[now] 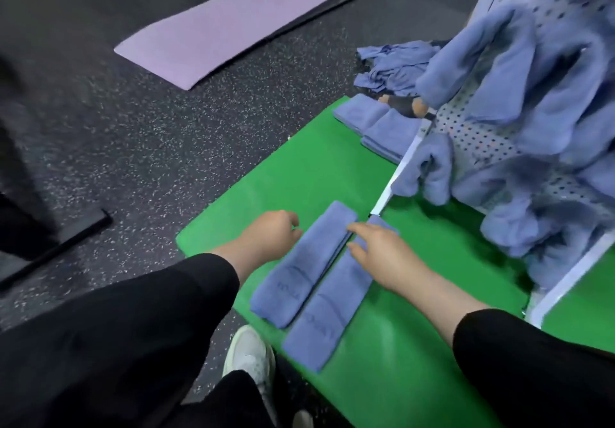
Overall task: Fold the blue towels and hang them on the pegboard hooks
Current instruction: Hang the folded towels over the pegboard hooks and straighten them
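Two folded blue towels (pixel 311 281) lie side by side on the green mat (pixel 416 344), long axes running away from the person toward the pegboard (pixel 472 134). The left hand (pixel 273 236), loosely curled, touches the left strip's edge; the right hand (pixel 376 249) rests relaxed fingers on the right strip.
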A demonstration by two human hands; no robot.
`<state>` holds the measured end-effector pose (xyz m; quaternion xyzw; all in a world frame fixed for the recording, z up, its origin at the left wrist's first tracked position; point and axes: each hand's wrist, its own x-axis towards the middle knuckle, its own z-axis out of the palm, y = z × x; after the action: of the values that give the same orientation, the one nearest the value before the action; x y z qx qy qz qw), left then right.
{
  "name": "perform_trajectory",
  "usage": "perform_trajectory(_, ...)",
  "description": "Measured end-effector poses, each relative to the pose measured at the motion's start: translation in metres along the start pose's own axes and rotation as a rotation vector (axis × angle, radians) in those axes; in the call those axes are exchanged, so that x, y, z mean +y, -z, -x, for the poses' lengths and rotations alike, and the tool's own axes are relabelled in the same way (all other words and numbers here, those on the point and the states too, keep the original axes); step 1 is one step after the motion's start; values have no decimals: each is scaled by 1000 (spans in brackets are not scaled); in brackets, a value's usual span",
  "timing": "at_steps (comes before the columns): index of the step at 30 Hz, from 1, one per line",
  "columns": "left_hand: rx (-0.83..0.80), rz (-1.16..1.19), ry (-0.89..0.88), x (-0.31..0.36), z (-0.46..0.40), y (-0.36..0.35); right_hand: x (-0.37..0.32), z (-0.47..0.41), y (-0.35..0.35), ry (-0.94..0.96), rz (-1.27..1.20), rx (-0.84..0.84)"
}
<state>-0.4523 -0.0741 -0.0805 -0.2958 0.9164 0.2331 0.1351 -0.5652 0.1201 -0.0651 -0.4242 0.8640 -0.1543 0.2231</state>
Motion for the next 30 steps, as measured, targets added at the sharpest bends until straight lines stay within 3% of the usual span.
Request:
perform_trajectory(6, -69, 128, 120, -31, -22, -62, -6, -37, -71, 32, 144, -207)
perform_trajectory(12, -36, 243, 164, -36, -32, -90, 3, -57, -105, 96, 345, -252)
perform_trajectory(17, -60, 421, 247, -32, -38, -87, 0, -57, -106, 41, 297, -169)
perform_trajectory(21, -78, 820, 344, -11, -31, -64, -10, -53, -82, -48, 73, -23)
perform_trajectory(26, -151, 1209, 281, 41, -14, -4, -27, -38, -17, -60, -103, 243)
perform_trajectory(30, -338, 1464, 179, 92, 2, 57, -35, -15, 61, -65, -120, 274)
